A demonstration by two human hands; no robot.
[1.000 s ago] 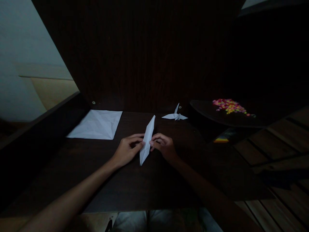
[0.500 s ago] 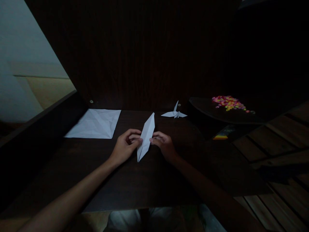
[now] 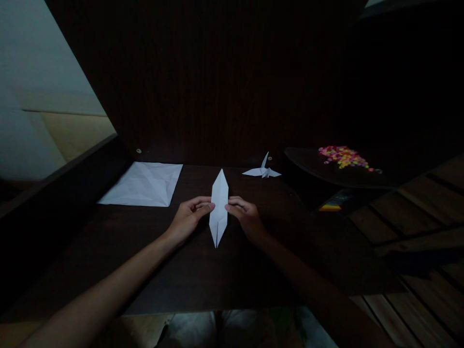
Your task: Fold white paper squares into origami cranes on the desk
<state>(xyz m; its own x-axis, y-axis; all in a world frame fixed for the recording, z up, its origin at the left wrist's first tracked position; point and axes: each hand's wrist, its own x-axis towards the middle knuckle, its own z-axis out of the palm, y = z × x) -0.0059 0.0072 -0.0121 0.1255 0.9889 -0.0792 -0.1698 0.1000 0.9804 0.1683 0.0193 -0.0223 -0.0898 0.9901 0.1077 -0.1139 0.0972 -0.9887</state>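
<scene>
Between my two hands is a folded white paper (image 3: 219, 203), a long narrow shape pointed at both ends. A slit runs up the middle of its near end. My left hand (image 3: 188, 215) pinches the left edge, thumb on top and fingers behind. On the opposite edge my right hand (image 3: 248, 217) pinches the paper the same way. A finished white paper crane (image 3: 263, 171) stands beyond my right hand, at the back of the dark table. To the left lies a creased white square sheet (image 3: 145, 183).
Small bright pink and yellow pieces (image 3: 344, 157) are heaped on a dark curved shelf (image 3: 304, 166) at the right. A tall dark panel (image 3: 217, 87) closes off the back of the table (image 3: 203, 285). A low dark side board (image 3: 72, 171) runs along the left.
The folded paper has turned from a rightward slant to nearly straight, its far tip moving left and its near tip right. Both hands still pinch it.
</scene>
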